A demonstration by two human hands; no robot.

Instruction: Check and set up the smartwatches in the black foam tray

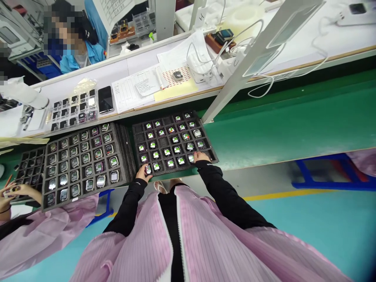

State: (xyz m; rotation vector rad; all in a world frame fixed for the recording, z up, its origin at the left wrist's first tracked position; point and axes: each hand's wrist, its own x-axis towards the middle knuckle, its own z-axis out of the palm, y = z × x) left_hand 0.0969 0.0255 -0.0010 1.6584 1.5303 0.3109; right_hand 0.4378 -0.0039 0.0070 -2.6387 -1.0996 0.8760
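Note:
A black foam tray (135, 138) full of small square smartwatch bodies with lit screens lies on the green conveyor belt (282, 125) in front of me. My left hand (143, 172) grips the tray's near left corner, thumb over a watch there. My right hand (201, 156) holds the near right edge, fingers resting by the last row of watches. Both arms wear black sleeves under a pink striped smock.
A second, larger foam tray (125, 154) of watches sits to the left, and a third (29, 166) beyond it, by another person's hands (13, 192). The white bench (88, 78) behind carries papers, a phone (105, 99), a clear tray and cables. A slanted metal post (249, 58) rises at right. A person sits across.

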